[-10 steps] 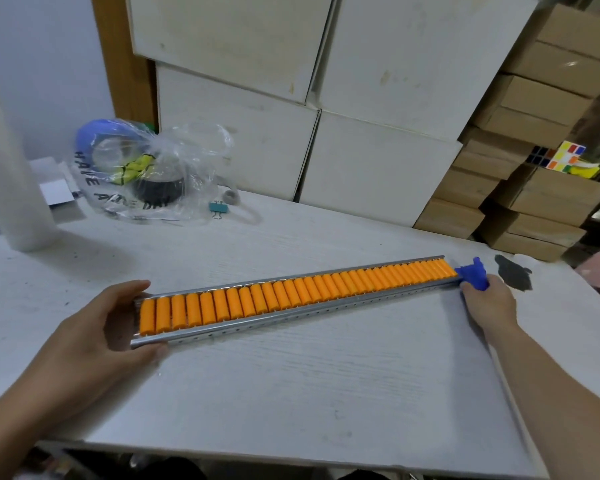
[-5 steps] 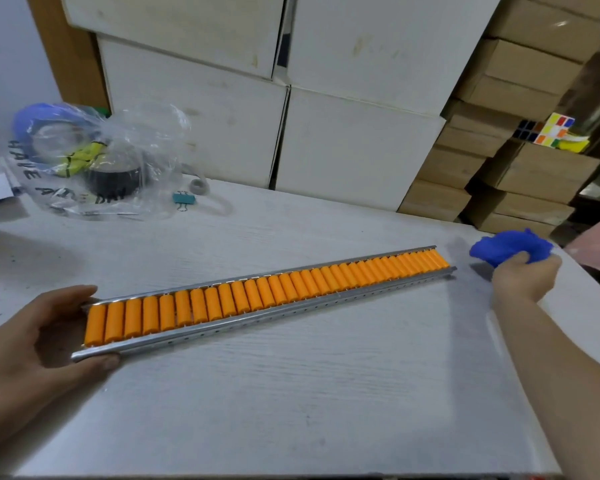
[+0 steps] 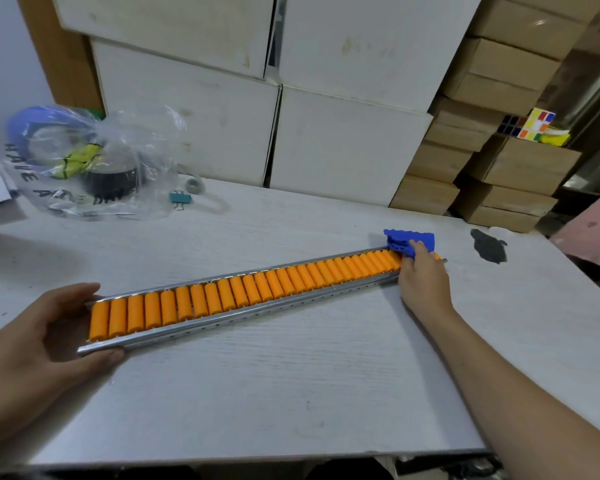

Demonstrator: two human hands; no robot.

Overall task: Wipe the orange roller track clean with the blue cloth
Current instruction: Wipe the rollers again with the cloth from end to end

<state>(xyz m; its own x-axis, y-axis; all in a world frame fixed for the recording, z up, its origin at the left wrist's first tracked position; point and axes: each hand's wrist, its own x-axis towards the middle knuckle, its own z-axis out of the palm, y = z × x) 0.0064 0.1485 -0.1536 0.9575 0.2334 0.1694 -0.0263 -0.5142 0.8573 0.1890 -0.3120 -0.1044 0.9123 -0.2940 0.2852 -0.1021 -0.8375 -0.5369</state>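
Both hands work: left hand [image 3: 32, 344] grips the orange roller track [image 3: 243, 294] (near end), right hand [image 3: 425, 284] presses the bunched blue cloth [image 3: 409, 241] onto its far end.

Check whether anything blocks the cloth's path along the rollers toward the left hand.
Nothing visible does. The crumpled blue cloth sits under the right hand at the far end of the orange roller track; the rollers lie bare up to the left hand.

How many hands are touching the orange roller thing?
2. The left hand grips the roller track's near end; the right hand presses the blue cloth on its far end.
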